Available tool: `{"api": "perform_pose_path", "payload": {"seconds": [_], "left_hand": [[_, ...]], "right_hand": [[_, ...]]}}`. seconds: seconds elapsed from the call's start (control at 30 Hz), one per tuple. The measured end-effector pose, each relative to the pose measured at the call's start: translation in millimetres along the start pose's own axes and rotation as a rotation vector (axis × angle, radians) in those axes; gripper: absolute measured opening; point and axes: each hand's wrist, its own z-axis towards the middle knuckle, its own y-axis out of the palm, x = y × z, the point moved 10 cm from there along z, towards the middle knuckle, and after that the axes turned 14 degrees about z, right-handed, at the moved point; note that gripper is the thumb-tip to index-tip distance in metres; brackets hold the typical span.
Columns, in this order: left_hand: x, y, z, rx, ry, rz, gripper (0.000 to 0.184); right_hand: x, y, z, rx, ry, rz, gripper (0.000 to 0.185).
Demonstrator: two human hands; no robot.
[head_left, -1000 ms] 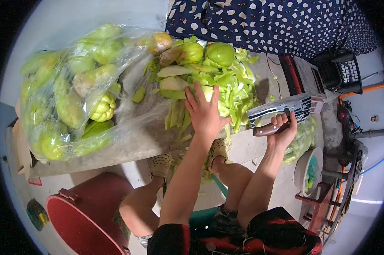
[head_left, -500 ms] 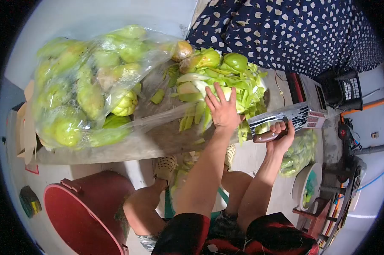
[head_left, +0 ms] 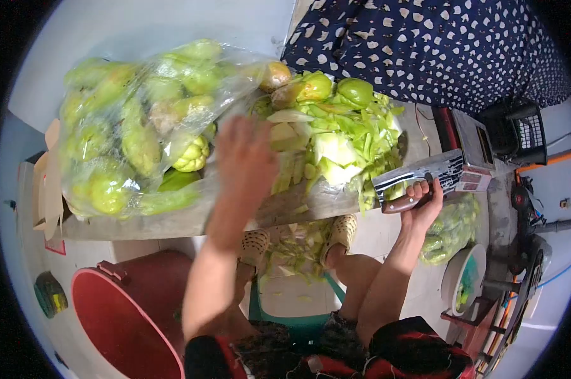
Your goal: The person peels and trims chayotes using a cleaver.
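Grey worktop (head_left: 285, 207) bears green peelings (head_left: 377, 132) beside navy cloth (head_left: 411, 54).

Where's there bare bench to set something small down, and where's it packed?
Bare bench: a front strip between the left forearm and the heap of peelings, and a small patch between that heap and the boxy appliance, behind the cleaver. Crowded: the bag of green fruit fills the left, the heap the middle; the left hand covers part of the gap between.
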Motion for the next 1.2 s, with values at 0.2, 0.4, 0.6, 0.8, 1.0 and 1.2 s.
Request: {"api": "perform_pose_path", "payload": {"seconds": [0.2, 0.4, 0.6, 0.8, 1.0, 1.2], "left_hand": [[-86.6, -11.1, -12.8, -0.273, -0.091, 0.592, 0.061], [-94.0, -5.9, -0.5, -0.395, -0.092, 0.626, 0.071], [-112.9, -17.2, 11.4, -0.294, -0.231, 0.169, 0.074], [-100.1, 16.1, -5.0, -0.227, -0.618, -1.235, 0.063], [-2.9, 38.1, -9.7, -0.303, -0.587, -2.061, 0.061], [22.7, 50.0, -0.4, -0.322, -0.507, -2.160, 0.072]], "right_hand": [[4.2, -0.8, 1.4, -0.013, 0.017, 0.038, 0.015], [17.6, -0.1, -0.4, 0.007, 0.062, 0.070, 0.011], [20.4, 20.5, -12.6, -0.002, 0.039, -0.004, 0.010], [40.2, 50.9, -32.1, -0.141, 0.083, -0.179, 0.011], [66.8, 93.6, -76.4, -0.362, -0.250, -0.862, 0.018], [70.7, 155.9, -132.7, -0.708, -0.767, -1.198, 0.020]]}}
